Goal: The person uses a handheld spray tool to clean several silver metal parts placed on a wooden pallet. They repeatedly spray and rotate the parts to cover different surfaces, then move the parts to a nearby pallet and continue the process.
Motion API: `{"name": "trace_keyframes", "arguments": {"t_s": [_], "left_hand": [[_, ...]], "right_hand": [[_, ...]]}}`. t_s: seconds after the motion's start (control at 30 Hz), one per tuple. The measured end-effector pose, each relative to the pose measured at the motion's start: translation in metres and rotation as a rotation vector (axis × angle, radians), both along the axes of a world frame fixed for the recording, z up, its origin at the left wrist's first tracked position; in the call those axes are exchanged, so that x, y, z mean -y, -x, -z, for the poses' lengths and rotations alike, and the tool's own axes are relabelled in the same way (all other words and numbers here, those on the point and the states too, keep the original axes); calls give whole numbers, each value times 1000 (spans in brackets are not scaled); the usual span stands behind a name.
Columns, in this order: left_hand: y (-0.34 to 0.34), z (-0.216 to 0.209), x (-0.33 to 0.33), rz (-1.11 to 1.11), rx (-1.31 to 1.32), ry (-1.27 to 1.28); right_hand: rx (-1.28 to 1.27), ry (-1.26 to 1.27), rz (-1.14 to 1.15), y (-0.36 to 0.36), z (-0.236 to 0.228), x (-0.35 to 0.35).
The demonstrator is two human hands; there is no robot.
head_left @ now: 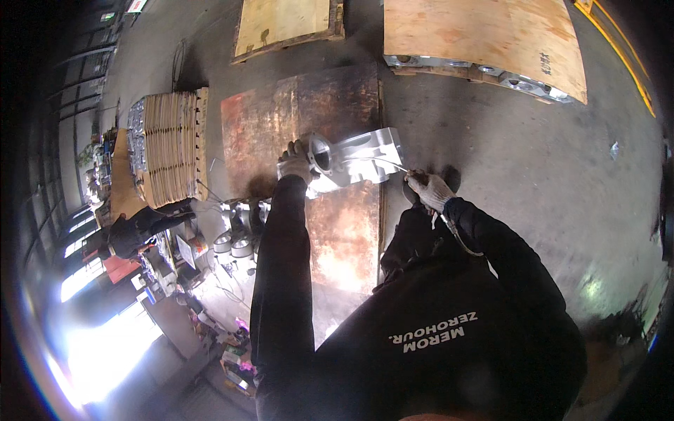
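A silver metal casting (366,153) with a round flanged opening at its left end lies on a worn, reddish-brown board (344,242). My left hand (295,163), in a pale glove, grips the casting beside that flange. My right hand (431,189), also gloved, is closed around what looks like an air blow gun. Its long thin nozzle (385,161) reaches left over the casting. A hose (460,241) trails from it along my right forearm. The body of the blow gun is mostly hidden in my fist.
Several round metal parts (242,248) stand left of the board. Stacked brown cardboard sheets (170,144) sit farther left, with a person in dark clothes (130,235) nearby. Wooden-topped pallets (284,28) are at the back; the right one (484,38) covers metal castings. A yellow rail (621,52) runs far right.
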State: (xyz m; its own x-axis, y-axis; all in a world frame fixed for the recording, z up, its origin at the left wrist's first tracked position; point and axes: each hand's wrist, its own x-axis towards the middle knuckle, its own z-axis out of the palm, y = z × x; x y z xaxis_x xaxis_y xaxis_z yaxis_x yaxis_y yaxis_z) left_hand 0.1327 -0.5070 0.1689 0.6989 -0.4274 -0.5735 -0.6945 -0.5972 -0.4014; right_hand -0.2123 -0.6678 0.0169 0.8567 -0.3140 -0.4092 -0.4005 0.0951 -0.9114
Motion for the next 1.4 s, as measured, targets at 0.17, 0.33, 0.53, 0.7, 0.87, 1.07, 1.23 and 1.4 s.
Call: {"name": "trace_keyframes", "arguments": {"t_s": [0.17,0.33,0.53,0.7,0.87,1.07,1.23,1.4], "left_hand": [[1,-6,-7,-32,-20,82],[1,-7,-1,-19,-29,127],[5,-14,4,-57,-59,160],[0,-3,-9,-18,-35,129],[2,-7,-2,-37,-61,137],[-4,1,-8,-24,-15,95],[-2,-1,-7,-24,-32,109],[0,-8,-3,-50,-75,115]], "right_hand": [[-148,-115,58,-6,-59,13],[-97,-112,98,-6,-43,3],[-239,-100,117,3,-47,-1],[-241,-53,53,-5,-59,-1],[-174,27,33,-2,-73,1],[-382,-322,155,-5,-96,-3],[-383,-336,153,-1,-85,-8],[-336,-375,148,-1,-96,-6]]}}
